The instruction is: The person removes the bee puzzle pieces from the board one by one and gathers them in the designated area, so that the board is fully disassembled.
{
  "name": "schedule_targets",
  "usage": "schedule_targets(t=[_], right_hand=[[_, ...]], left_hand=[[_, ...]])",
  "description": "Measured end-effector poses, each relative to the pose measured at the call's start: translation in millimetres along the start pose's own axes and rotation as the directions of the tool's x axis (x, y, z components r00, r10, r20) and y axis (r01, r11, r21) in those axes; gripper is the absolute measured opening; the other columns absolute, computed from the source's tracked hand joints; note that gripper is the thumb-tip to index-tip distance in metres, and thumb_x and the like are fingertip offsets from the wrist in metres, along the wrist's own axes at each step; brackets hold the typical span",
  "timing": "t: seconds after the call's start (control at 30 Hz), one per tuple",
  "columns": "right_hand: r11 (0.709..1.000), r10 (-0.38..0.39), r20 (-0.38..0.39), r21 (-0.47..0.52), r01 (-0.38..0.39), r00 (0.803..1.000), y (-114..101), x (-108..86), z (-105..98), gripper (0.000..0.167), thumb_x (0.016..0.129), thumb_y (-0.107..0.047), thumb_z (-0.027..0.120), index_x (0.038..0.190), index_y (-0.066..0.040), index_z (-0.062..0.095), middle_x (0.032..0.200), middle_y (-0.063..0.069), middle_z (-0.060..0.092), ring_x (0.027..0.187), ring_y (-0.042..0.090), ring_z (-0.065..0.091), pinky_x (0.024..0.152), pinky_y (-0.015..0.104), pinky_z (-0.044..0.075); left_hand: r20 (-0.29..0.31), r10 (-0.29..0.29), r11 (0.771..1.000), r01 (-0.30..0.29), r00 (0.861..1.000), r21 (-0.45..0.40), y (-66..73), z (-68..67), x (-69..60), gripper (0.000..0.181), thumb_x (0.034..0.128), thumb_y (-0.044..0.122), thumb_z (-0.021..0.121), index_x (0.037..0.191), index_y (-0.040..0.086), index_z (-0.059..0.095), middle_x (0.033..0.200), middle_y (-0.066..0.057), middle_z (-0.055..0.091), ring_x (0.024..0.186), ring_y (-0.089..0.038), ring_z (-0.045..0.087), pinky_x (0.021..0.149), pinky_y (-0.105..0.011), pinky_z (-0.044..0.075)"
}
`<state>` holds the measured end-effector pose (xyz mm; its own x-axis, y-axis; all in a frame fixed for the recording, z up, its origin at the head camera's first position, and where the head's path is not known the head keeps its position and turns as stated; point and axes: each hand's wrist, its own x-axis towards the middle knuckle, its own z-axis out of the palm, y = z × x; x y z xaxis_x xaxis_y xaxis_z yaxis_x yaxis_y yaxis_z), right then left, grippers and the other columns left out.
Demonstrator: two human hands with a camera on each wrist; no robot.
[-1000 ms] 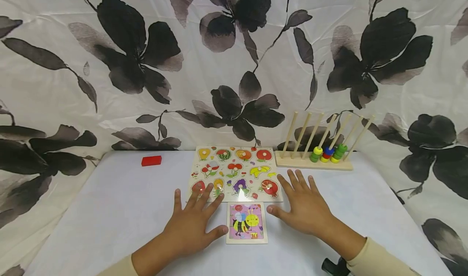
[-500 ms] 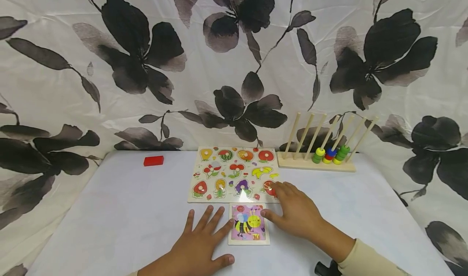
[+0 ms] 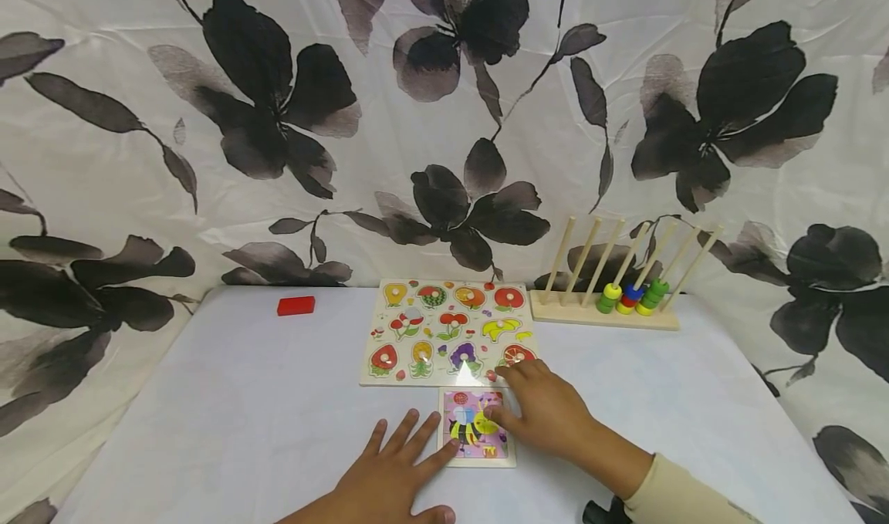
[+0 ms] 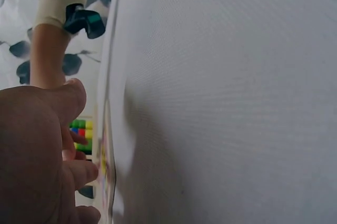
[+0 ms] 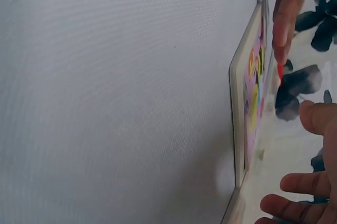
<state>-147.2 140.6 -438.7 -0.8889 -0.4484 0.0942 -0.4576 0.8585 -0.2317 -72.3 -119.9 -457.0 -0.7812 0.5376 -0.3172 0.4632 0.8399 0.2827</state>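
A small square puzzle (image 3: 474, 441) with a bee picture and a pale wooden frame lies flat on the white table, its pieces sitting in the frame. My left hand (image 3: 389, 471) is spread at its lower left, with the index fingertip over the puzzle's left edge. From the right, my right hand (image 3: 552, 412) reaches over the puzzle's upper right corner, thumb above the bee's head. In the right wrist view, the right thumb and fingers hover apart from the puzzle (image 5: 251, 97). Fingers of the left hand (image 4: 39, 150) are extended beside the puzzle in the left wrist view.
Behind the puzzle lies a wooden fruit peg board (image 3: 432, 337). A bead stand (image 3: 604, 321) with upright rods and coloured beads is at the back right. One red block (image 3: 295, 305) sits at the back left. Floral cloth (image 3: 361, 161) hangs behind the table.
My right hand has come left and nearer, from beside the puzzle to over its corner. The left hand has drawn back toward me, its index finger now over the puzzle's edge.
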Motion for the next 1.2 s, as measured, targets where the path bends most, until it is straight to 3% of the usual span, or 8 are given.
schedule_targets(t=[0.17,0.37,0.53,0.87,1.2], right_hand=[[0.999,-0.039,0.014,0.013,0.039,0.999,-3,4.0,5,0.054,0.089,-0.045,0.079,0.128,-0.009,0.070,0.121,0.008,0.066,0.116,0.025,0.060,0.096,0.047,0.052],[0.997,-0.064,0.021,0.038,0.063,0.998,-8,9.1,7,0.047,0.090,-0.041,0.079,0.125,-0.011,0.071,0.112,0.003,0.065,0.105,0.020,0.061,0.093,0.044,0.053],[0.994,-0.101,0.019,0.053,0.100,0.995,-11,14.1,11,0.042,0.090,-0.038,0.079,0.121,-0.011,0.073,0.108,0.001,0.066,0.103,0.018,0.061,0.092,0.041,0.054],[0.988,-0.140,0.055,0.075,0.136,0.989,-19,25.1,15,0.035,0.090,-0.034,0.080,0.117,-0.014,0.076,0.106,-0.001,0.066,0.102,0.018,0.059,0.092,0.040,0.053],[0.988,-0.150,0.098,0.058,0.145,0.984,-26,31.3,21,0.037,0.089,-0.039,0.081,0.118,-0.016,0.076,0.107,-0.002,0.065,0.100,0.017,0.055,0.093,0.037,0.051]], left_hand=[[-0.019,0.050,0.996,-0.048,0.999,0.073,4.3,4.3,-1.7,0.082,0.0905,0.084,0.036,0.160,0.039,0.036,0.170,-0.002,0.019,0.154,-0.038,0.017,0.113,-0.072,0.021],[-0.019,0.122,0.988,-0.120,0.992,0.102,6.8,10.7,-2.9,0.091,0.0846,0.088,0.044,0.160,0.039,0.034,0.170,0.001,0.018,0.155,-0.035,0.016,0.112,-0.071,0.026],[-0.060,0.178,0.975,-0.168,0.982,0.147,6.7,16.1,-3.3,0.091,0.0872,0.088,0.036,0.161,0.035,0.035,0.170,-0.003,0.021,0.153,-0.036,0.020,0.109,-0.071,0.030],[-0.121,0.204,0.959,-0.174,0.971,0.226,5.7,23.6,-2.7,0.092,0.0885,0.089,0.024,0.160,0.033,0.037,0.168,-0.005,0.027,0.151,-0.036,0.027,0.107,-0.070,0.033],[-0.115,0.205,0.957,-0.175,0.972,0.230,5.6,24.7,-3.1,0.091,0.0893,0.088,0.019,0.160,0.033,0.036,0.168,-0.004,0.026,0.152,-0.035,0.025,0.108,-0.070,0.032]])
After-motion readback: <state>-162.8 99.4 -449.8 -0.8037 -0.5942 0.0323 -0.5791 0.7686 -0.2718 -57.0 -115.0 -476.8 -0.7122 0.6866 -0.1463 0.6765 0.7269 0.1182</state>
